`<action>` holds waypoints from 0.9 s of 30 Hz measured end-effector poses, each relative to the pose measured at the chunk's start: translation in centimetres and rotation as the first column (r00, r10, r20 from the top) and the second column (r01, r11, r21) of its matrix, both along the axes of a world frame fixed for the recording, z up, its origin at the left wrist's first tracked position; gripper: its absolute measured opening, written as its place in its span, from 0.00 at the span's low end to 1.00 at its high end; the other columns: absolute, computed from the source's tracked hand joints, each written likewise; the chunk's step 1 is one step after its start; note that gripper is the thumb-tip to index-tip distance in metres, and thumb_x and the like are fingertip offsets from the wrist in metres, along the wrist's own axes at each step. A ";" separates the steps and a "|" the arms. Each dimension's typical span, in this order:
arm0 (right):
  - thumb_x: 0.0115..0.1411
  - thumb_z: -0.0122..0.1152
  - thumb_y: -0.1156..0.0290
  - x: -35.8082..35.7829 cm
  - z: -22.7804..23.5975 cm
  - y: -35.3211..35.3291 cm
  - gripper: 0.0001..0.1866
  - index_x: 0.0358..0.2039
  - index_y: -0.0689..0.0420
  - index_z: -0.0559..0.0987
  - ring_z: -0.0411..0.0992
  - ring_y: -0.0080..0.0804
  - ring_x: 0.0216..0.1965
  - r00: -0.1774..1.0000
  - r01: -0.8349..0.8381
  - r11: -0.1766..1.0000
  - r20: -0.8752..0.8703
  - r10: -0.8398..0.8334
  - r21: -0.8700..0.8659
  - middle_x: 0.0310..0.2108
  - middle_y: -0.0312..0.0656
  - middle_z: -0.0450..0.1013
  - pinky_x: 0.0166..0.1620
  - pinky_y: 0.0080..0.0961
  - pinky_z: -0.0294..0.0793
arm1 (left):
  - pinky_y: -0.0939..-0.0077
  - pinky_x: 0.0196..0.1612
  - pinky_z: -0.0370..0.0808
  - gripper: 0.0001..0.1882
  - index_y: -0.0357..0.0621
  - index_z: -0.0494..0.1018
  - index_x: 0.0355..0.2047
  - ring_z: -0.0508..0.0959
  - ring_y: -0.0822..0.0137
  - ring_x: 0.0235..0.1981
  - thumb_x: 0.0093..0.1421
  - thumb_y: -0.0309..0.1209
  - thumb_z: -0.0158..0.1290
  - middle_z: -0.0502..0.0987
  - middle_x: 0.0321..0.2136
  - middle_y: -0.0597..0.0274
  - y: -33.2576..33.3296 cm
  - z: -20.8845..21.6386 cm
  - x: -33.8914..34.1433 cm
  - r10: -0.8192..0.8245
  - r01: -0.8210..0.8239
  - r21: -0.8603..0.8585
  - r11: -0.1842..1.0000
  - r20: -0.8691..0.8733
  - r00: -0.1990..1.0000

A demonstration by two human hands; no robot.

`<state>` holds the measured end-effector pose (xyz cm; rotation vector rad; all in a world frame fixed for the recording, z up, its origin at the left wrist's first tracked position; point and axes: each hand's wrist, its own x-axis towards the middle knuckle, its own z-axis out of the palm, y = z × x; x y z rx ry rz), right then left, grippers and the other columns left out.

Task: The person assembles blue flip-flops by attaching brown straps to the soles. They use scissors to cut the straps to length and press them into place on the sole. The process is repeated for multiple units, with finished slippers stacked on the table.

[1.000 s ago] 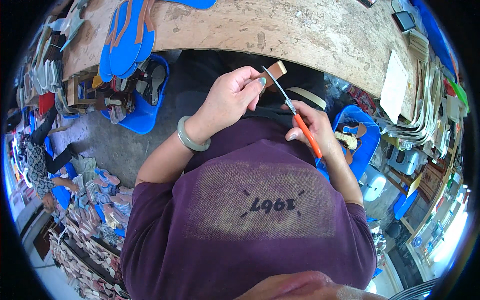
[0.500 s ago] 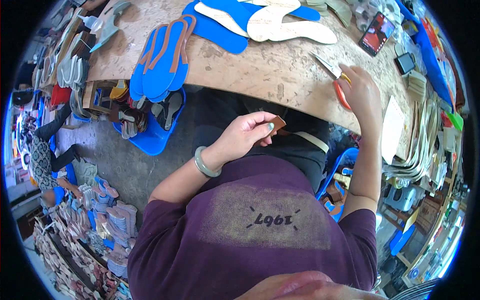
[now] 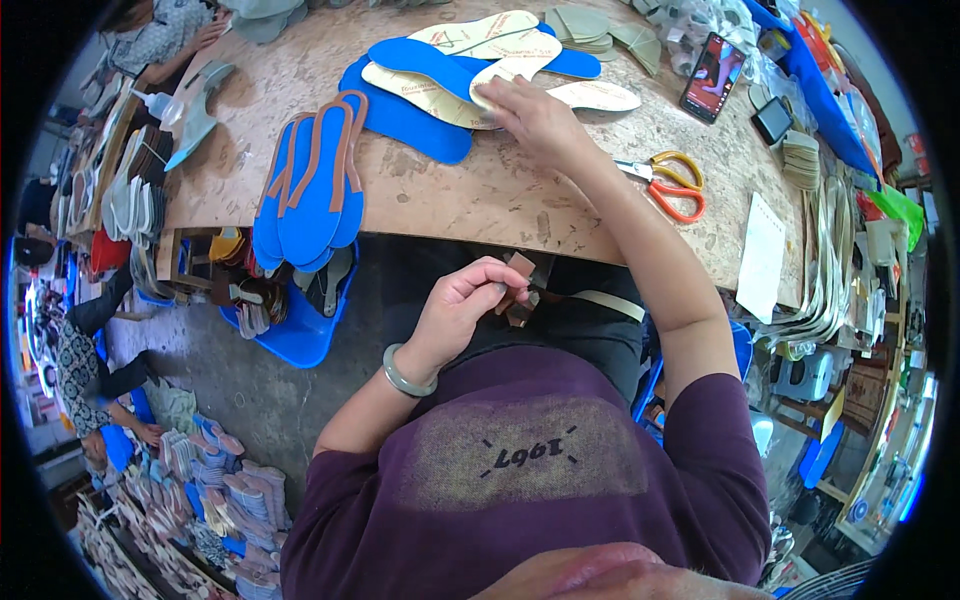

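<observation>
My left hand (image 3: pixel 465 303), with a pale bangle at its wrist, pinches a small brown strip (image 3: pixel 521 265) above my lap. Over the wooden table, my right hand (image 3: pixel 545 122) reaches to a pile of insoles, its outstretched fingers touching a cream insole (image 3: pixel 590 97). Blue insoles (image 3: pixel 425 62) lie in that pile too. To the right of my forearm rest scissors (image 3: pixel 675 188) with one orange and one yellow handle loop. Several blue insoles with brown edging (image 3: pixel 318 215) overlap at the table's front left edge.
A phone (image 3: pixel 713 78) and a small black case (image 3: pixel 772 121) lie at the right. White paper (image 3: pixel 761 255) hangs over the table's edge near pale strips (image 3: pixel 825 250). Under the table sits a blue bin (image 3: pixel 305 335). Other people (image 3: pixel 160 40) are at the left.
My right hand has let go of the scissors and moved left to the insoles. The scissors now lie on the table. My left hand still holds the brown strip.
</observation>
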<state>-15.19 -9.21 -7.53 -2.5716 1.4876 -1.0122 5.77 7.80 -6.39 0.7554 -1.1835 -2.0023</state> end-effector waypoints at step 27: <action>0.56 0.58 0.59 -2.4 3.8 16.4 0.19 0.46 0.54 0.76 0.67 0.55 0.55 0.882 -0.170 0.943 0.382 0.276 -0.287 0.50 0.48 0.72 0.53 0.43 0.69 | 0.69 0.52 0.70 0.25 0.33 0.57 0.60 0.72 0.64 0.50 0.68 0.35 0.40 0.69 0.52 0.52 -5.3 6.2 -4.9 0.406 -0.426 -0.071 0.902 -0.197 0.892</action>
